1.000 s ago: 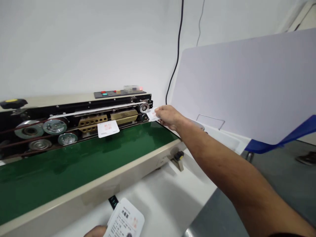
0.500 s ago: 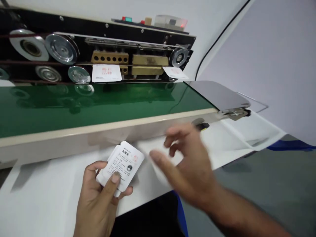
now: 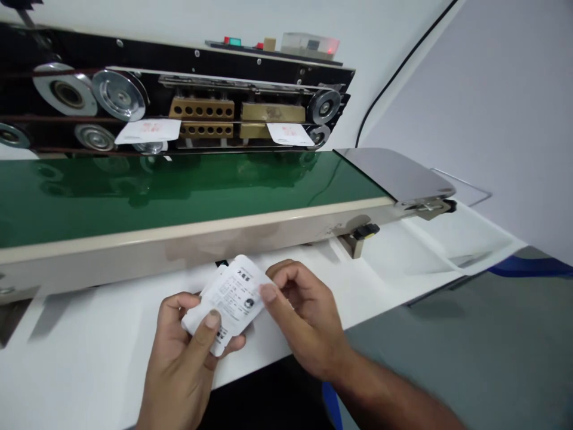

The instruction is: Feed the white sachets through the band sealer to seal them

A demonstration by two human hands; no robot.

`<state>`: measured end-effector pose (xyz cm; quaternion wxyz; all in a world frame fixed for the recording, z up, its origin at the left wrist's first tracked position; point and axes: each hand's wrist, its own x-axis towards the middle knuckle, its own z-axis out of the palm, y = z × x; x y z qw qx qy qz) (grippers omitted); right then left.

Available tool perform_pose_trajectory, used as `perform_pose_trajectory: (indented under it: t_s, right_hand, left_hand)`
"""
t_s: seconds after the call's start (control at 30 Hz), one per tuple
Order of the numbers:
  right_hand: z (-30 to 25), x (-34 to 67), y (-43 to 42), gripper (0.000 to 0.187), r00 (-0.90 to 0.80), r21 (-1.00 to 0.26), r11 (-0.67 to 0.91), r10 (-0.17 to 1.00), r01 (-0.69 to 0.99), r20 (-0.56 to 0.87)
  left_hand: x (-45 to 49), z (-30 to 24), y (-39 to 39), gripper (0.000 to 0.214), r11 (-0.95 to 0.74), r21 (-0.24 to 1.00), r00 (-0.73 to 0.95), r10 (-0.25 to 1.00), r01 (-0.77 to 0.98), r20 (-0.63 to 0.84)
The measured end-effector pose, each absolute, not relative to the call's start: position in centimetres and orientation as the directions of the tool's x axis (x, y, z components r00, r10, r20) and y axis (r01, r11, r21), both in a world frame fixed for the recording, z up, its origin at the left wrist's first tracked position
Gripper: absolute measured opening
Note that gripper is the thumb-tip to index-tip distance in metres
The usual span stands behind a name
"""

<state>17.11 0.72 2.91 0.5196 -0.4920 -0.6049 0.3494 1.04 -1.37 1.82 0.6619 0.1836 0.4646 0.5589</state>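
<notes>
My left hand grips a small stack of white printed sachets, its thumb pressed on the front of them. My right hand pinches the right edge of the top sachet between thumb and fingers. That sachet shows black print and a round dark emblem, and it overlaps the others at an angle. Both hands are in front of a band sealer, below its front rail. Two more white sachets with red print, a left one and a right one, stick out of the sealer's bands.
A green conveyor belt runs along the sealer, with a metal end plate at its right. Pulleys and brass blocks are exposed behind it. A black knob juts out over the white table.
My right hand has come left and now pinches the top sachet, which lies turned differently on the stack. Both sachets in the sealer have travelled left.
</notes>
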Motion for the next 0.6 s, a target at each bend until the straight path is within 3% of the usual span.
perform_pose_trajectory:
  t_s: [0.1, 0.2, 0.27, 0.37, 0.4, 0.5, 0.6]
  right_hand:
    - [3.8, 17.2, -0.2, 0.016, 0.133, -0.813, 0.5, 0.822, 0.298, 0.554]
    - [4.5, 16.8, -0.5, 0.026, -0.04, -0.632, 0.631, 0.721, 0.449, 0.691]
    - [4.3, 16.5, -0.2, 0.024, -0.266, -0.565, 0.681, 0.716, 0.465, 0.645]
    - [3.6, 16.5, 0.6, 0.007, -0.462, -0.597, 0.651, 0.757, 0.47, 0.462]
    - [3.4, 16.7, 0.8, 0.004, -0.475, -0.625, 0.615, 0.782, 0.481, 0.404]
    - [3.4, 17.7, 1.3, 0.019, -0.443, -0.68, 0.513, 0.846, 0.524, 0.297]
    - [4.1, 18.7, 1.1, 0.044, -0.333, -0.68, 0.376, 0.921, 0.63, 0.2]
  left_hand:
    - [1.1, 1.6, -1.4, 0.035, 0.322, 0.771, -0.034, 0.913, -0.55, -0.406]
    - [0.8, 1.2, -1.5, 0.033, 0.326, 0.76, -0.007, 0.917, -0.562, -0.398]
    - [0.7, 1.0, -1.6, 0.032, 0.326, 0.754, 0.025, 0.924, -0.571, -0.381]
    - [0.5, 0.9, -1.7, 0.032, 0.328, 0.738, 0.053, 0.928, -0.589, -0.37]
    - [0.5, 0.9, -1.7, 0.032, 0.333, 0.734, 0.053, 0.924, -0.592, -0.378]
    - [0.5, 1.0, -1.7, 0.033, 0.35, 0.736, 0.031, 0.912, -0.58, -0.409]
    - [0.5, 0.9, -1.8, 0.038, 0.359, 0.732, 0.006, 0.9, -0.579, -0.437]
